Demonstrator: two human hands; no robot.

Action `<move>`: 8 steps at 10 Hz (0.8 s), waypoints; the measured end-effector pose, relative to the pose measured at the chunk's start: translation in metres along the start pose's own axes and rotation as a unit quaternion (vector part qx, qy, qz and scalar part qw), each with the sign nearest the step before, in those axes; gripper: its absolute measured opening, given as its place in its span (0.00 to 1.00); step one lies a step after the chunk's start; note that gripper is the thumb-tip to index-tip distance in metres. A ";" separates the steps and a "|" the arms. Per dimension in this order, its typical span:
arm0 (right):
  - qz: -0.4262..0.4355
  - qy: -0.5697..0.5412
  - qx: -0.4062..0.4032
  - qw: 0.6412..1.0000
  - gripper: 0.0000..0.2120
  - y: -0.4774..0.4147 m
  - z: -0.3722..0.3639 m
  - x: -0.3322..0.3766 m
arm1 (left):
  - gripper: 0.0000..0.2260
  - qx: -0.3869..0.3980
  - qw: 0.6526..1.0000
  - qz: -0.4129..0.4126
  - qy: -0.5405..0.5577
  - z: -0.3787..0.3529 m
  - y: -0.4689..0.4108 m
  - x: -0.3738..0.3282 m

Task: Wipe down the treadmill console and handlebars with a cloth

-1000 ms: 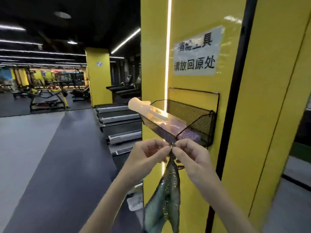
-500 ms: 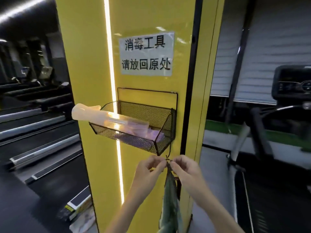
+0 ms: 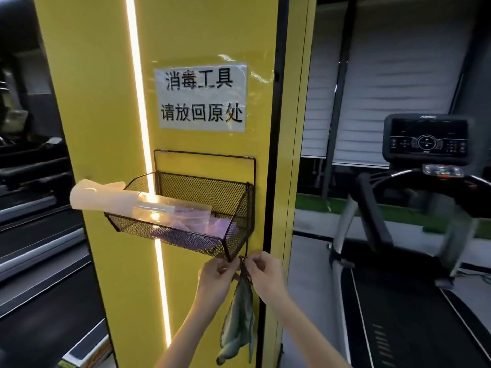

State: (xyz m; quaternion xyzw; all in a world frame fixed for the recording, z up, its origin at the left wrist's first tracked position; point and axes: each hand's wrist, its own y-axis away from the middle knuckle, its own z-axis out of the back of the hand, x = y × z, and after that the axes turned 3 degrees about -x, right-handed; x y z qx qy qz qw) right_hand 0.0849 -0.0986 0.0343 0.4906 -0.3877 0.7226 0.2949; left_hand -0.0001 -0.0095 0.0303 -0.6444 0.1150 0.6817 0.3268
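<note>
A grey-green cloth (image 3: 239,325) hangs from a hook under the black wire basket (image 3: 239,208) on the yellow pillar. My left hand (image 3: 216,274) and my right hand (image 3: 261,272) both pinch the cloth's top loop just below the basket's right corner. At the right stands the treadmill, with its dark console (image 3: 427,139) up high and its curved handlebars (image 3: 372,205) below. The console and handlebars are well to the right of my hands.
A clear spray bottle (image 3: 127,199) lies in the basket with its pale head sticking out left. A paper sign (image 3: 200,96) is taped above. The treadmill belt (image 3: 398,320) runs along the floor at right. More treadmills line the dark left side.
The view has swung right, bringing the treadmill console fully into sight. Both hands stay pinched at the cloth's top under the basket.
</note>
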 end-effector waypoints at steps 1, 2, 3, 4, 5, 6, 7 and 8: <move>-0.003 0.018 -0.010 1.000 0.10 -0.005 -0.004 -0.006 | 0.11 0.001 1.000 0.003 0.006 -0.002 -0.004 0.007; 0.003 0.045 -0.011 0.999 0.09 -0.005 -0.005 -0.015 | 0.08 0.006 1.000 0.001 0.011 -0.005 -0.004 0.014; 0.018 0.048 -0.012 0.999 0.08 -0.004 -0.005 -0.023 | 0.07 0.013 1.000 0.009 0.013 -0.008 -0.003 0.021; 0.021 0.048 -0.011 0.999 0.10 -0.003 -0.005 -0.024 | 0.07 0.017 1.000 0.009 0.013 -0.008 -0.004 0.021; 0.025 0.046 -0.014 0.999 0.12 -0.003 -0.005 -0.024 | 0.06 0.026 1.000 0.005 -0.017 -0.008 -0.008 0.027; 0.027 0.040 -0.003 0.999 0.14 -0.002 -0.001 -0.020 | 0.07 0.027 0.999 0.008 -0.041 -0.007 -0.010 0.029; 0.020 0.045 0.009 0.999 0.11 0.001 0.006 -0.019 | 0.12 0.031 0.999 0.021 -0.033 -0.012 -0.001 0.023; -0.010 -0.004 0.009 1.000 0.06 0.003 0.019 -0.019 | 0.17 0.101 0.991 0.083 0.023 -0.023 0.013 0.011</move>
